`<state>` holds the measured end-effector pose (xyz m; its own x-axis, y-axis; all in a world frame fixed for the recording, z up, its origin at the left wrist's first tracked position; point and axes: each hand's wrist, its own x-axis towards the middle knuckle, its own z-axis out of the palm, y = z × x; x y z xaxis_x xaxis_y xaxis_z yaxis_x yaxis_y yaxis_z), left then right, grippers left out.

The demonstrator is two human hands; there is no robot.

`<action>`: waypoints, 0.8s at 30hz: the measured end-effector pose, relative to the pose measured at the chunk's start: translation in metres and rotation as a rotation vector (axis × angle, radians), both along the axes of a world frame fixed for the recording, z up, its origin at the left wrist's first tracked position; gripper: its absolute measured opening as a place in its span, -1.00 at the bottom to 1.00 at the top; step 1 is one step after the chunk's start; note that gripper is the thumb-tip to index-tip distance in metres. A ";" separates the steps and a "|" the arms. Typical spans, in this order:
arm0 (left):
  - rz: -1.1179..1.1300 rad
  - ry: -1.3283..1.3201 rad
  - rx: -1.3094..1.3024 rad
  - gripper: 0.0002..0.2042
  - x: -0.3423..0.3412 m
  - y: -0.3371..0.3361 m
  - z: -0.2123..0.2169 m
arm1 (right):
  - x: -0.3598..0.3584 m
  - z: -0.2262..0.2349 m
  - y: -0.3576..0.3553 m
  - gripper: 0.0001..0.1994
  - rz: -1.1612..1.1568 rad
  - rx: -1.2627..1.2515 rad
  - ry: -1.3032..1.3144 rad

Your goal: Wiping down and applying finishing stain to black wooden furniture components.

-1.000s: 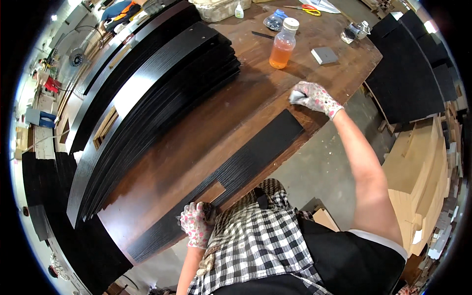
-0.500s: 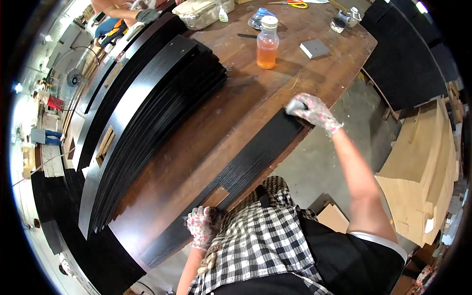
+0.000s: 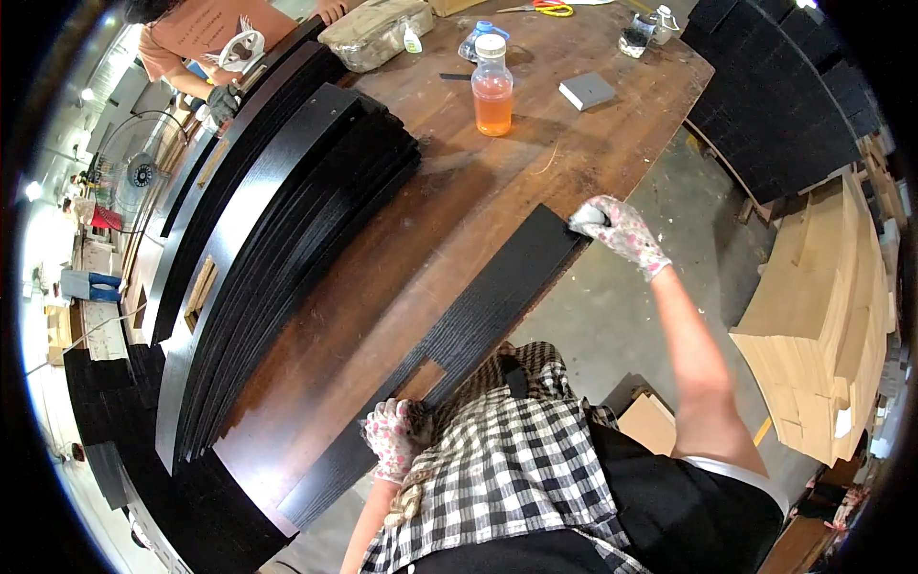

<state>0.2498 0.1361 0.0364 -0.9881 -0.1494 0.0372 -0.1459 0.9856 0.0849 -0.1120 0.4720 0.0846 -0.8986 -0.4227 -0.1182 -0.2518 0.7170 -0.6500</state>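
A long black wood-grain board [image 3: 507, 287] lies slantwise along the table's near edge, with a rectangular cutout near its middle. My left hand [image 3: 394, 438], in a white flowered glove, is closed over the board beside this cutout; its fingers are curled and partly hidden. At the board's far right end is my right hand [image 3: 622, 231], gloved alike. Its fingers are pinched together at the end corner, and something dark shows at the fingertips, too small to name.
A tall stack of black boards [image 3: 287, 201] fills the table's left. Toward the back stand a bottle of orange liquid [image 3: 493, 91], a grey block [image 3: 586, 91], scissors [image 3: 550, 9] and a glass jar [image 3: 634, 40]. Behind the stack, another person's dark-gloved hand [image 3: 224, 103] works. Brown cardboard [image 3: 803, 325] stands right.
My right hand has slid from on top of the board's far end outward to its corner. My left hand stays in place. The other person leans further into view.
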 end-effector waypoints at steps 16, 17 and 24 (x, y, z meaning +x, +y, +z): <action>0.034 0.005 0.087 -0.66 -0.015 0.002 0.019 | 0.036 -0.064 -0.031 -0.75 -0.336 -0.180 0.529; 0.052 0.017 0.088 -0.66 -0.013 0.001 0.017 | 0.047 -0.062 -0.043 -0.74 -0.310 -0.203 0.485; 0.037 0.182 0.184 -0.66 0.002 -0.013 -0.006 | 0.176 -0.073 -0.102 -0.72 0.298 -0.224 0.383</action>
